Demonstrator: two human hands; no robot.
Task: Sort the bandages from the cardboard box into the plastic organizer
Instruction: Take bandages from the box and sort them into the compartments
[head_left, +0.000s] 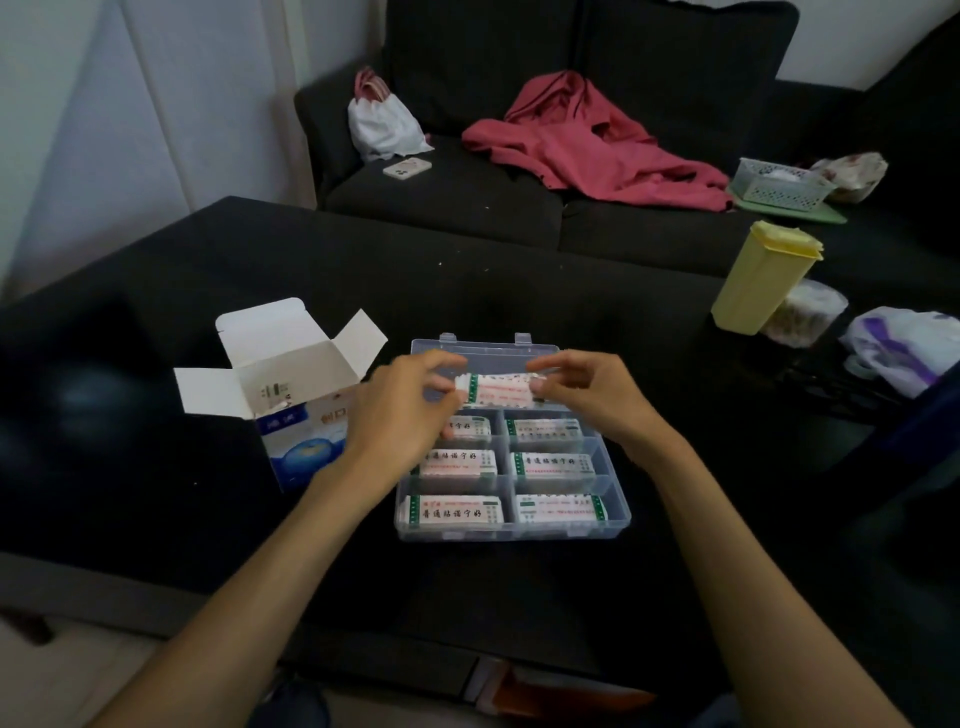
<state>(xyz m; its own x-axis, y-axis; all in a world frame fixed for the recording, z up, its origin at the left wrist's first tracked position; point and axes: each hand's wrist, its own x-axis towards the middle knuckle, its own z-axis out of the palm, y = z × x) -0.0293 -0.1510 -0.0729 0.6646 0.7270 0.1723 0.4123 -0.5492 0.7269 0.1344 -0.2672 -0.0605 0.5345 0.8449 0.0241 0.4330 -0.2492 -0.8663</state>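
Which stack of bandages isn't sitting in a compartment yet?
The white green-edged bandage stack held between the left hand and right hand, above the clear plastic organizer's far end; the others lie in compartments.
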